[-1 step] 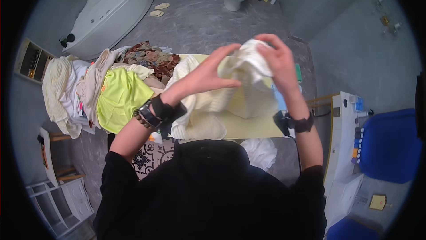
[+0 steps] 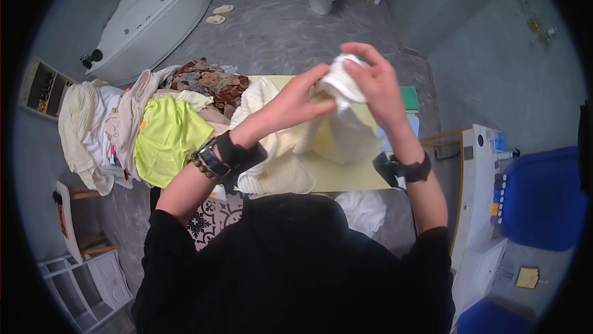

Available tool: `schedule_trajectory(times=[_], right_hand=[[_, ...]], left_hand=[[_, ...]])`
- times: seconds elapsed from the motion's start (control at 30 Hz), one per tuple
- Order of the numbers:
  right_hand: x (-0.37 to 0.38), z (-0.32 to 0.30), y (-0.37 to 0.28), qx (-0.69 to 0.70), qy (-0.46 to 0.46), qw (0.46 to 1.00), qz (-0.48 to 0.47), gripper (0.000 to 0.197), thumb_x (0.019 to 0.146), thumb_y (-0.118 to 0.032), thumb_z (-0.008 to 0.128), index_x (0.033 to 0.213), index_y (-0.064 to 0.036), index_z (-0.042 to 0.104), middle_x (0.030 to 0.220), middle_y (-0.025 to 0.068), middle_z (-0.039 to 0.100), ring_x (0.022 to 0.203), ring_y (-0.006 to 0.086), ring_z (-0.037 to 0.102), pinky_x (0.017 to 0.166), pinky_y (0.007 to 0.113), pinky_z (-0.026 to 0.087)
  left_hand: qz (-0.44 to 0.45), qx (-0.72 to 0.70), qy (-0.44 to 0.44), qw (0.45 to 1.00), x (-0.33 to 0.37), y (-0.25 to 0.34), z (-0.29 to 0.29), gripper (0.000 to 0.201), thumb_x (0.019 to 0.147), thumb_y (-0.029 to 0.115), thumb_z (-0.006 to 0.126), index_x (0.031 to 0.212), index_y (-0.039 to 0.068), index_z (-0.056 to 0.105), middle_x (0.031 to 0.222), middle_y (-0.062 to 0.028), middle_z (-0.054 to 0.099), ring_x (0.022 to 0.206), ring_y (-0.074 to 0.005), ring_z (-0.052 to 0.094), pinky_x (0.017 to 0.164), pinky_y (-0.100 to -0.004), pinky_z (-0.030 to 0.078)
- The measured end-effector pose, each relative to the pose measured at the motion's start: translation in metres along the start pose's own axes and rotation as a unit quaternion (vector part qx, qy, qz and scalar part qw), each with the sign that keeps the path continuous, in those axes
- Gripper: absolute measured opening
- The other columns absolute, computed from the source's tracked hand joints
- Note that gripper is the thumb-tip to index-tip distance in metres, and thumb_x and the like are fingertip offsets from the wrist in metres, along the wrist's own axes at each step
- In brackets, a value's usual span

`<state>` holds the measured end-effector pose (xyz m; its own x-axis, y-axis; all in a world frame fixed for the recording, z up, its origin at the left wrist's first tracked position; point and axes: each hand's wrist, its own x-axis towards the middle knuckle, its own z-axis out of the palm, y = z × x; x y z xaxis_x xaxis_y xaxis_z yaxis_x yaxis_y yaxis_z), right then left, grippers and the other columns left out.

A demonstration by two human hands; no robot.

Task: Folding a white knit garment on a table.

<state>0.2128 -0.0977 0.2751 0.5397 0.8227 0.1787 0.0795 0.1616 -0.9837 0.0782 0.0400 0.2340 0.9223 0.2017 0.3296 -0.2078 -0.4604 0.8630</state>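
My right hand [image 2: 374, 80] is closed on a gathered white knit part [image 2: 341, 84] of a cream ribbed sweater [image 2: 278, 142], holding it up above the yellow table. From the left, my left hand [image 2: 290, 102] has its fingers and thumb curled round the lower side of the same bunch. A pale section of the sweater hangs below the hands and looks blurred. The rest lies loosely over the table top [image 2: 364, 176], partly under my left forearm. Both wrists wear black straps, and the left one also has a watch and a beaded bracelet.
Left of the sweater lies a heap of clothes with a lime-green garment [image 2: 170, 139] and a brown patterned one [image 2: 207, 84]. Flat green [image 2: 409, 99] and light-blue pieces lie right of the table. A white counter [image 2: 475, 192] and blue chair [image 2: 543, 201] stand farther right.
My left fingers, spread apart before, have closed in round the gathered knit. My right hand has shifted slightly left, and the bunch looks more compact.
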Motion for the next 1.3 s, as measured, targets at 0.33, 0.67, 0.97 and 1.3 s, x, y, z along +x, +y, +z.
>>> schedule_trajectory(times=[0.33,0.67,0.97,1.3], right_hand=[[-0.051,-0.029,0.116,-0.001,0.044,0.999,0.029,0.055,0.09,-0.002,0.056,0.141,-0.0049,0.037,0.137,0.0124,0.052,0.131,0.0253,0.046,0.104,0.039,0.04],[-0.039,0.064,0.163,-0.152,-0.106,0.983,0.005,0.073,0.071,-0.006,0.076,0.138,-0.0088,0.045,0.136,0.0125,0.05,0.129,0.03,0.045,0.11,0.038,0.034],[-0.073,0.038,0.172,-0.127,-0.065,0.988,0.056,0.03,0.078,-0.015,0.077,0.103,-0.0034,0.065,0.086,0.0062,0.065,0.086,0.0136,0.062,0.083,0.03,0.048],[-0.103,-0.103,0.118,-0.343,0.087,0.935,0.017,0.021,0.081,-0.012,0.076,0.083,0.002,0.061,0.064,0.0015,0.056,0.06,0.006,0.044,0.054,0.026,0.039]], left_hand=[[-0.102,-0.168,0.045,0.979,-0.002,0.008,-0.048,0.03,0.085,0.008,0.062,0.114,-0.001,0.062,0.103,-0.0034,0.067,0.094,-0.0092,0.06,0.084,-0.0264,0.049],[-0.108,-0.065,-0.012,0.992,-0.023,0.06,-0.096,0.042,0.08,0.005,0.067,0.121,0.001,0.056,0.114,-0.0024,0.061,0.109,-0.0088,0.054,0.096,-0.0261,0.042],[-0.123,0.058,0.087,0.987,-0.06,0.053,-0.144,0.029,0.084,0.009,0.066,0.111,0.0,0.065,0.097,-0.002,0.067,0.09,-0.0084,0.059,0.08,-0.0263,0.048],[-0.235,-0.027,0.184,0.954,-0.054,-0.01,-0.154,0.034,0.085,0.029,0.069,0.103,-0.001,0.068,0.092,-0.0064,0.069,0.082,-0.0122,0.062,0.075,-0.0277,0.049]])
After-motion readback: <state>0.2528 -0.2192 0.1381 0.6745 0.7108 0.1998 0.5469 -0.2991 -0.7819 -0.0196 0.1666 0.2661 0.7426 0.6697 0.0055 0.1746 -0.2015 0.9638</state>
